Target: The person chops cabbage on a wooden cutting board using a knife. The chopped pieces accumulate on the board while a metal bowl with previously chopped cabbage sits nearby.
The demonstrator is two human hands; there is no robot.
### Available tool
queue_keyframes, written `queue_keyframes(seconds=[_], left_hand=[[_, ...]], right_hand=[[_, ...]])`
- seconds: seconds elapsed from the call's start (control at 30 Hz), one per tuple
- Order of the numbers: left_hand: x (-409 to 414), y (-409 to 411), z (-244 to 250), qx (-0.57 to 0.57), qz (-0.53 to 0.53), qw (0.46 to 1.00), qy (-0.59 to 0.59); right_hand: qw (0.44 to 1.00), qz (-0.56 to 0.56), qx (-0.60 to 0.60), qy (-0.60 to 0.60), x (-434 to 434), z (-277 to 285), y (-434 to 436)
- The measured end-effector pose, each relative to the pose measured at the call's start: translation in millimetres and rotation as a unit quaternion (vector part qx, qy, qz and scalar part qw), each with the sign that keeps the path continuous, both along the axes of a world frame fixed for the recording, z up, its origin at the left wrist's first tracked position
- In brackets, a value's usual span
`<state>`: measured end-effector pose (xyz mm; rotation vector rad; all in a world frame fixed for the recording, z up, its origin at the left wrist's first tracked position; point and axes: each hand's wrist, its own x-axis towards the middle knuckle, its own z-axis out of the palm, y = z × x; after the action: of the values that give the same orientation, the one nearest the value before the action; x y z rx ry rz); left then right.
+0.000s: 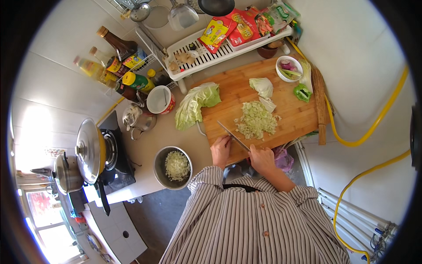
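Note:
My right hand (262,159) grips the handle of a kitchen knife (233,134), its blade slanting away to the left over the wooden cutting board (227,76). Beside the blade, at the board's front left, my left hand (221,151) has its fingers bent; whether anything is in them is unclear. Finely chopped cabbage (256,120) lies in a heap just beyond the knife. Two pale cabbage pieces (262,87) touch the far side of that heap. A large cabbage leaf (197,102) overhangs the board's left edge.
Left of the board, a metal bowl (158,176) holds chopped pale vegetable. Behind it are a steel kettle (145,122), a tub (171,102) and a gas stove (118,168). A white bowl (280,75), green pepper (302,92) and brush (319,105) lie right.

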<state>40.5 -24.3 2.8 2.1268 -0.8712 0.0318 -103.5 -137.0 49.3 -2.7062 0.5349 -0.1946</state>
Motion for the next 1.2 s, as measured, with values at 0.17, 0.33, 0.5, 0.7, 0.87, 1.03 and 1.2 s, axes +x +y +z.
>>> queue_keyframes(seconds=[0.17,0.33,0.5,0.7,0.87,1.03,1.2], left_hand=[[2,3,-2,0.017,-0.014,1.000,0.013],[2,1,-3,0.009,-0.018,1.000,0.016],[5,2,-7,0.007,-0.023,0.999,0.022],[4,4,-2,0.026,-0.043,0.999,0.020],[2,11,6,0.052,-0.083,0.995,0.008],[-3,13,-2,0.040,-0.061,0.997,-0.002],[-7,12,-5,0.026,-0.032,0.999,0.012]], right_hand=[[0.996,0.017,0.018,0.084,8,13,1],[0.997,0.015,0.010,0.070,13,8,4],[0.996,0.016,-0.001,0.084,36,-2,6],[0.998,-0.014,0.019,0.061,37,-3,3],[0.998,-0.053,0.012,0.030,16,3,-7],[0.995,-0.087,0.025,0.035,3,-6,-13],[0.998,-0.045,0.033,-0.001,-2,1,-1]])
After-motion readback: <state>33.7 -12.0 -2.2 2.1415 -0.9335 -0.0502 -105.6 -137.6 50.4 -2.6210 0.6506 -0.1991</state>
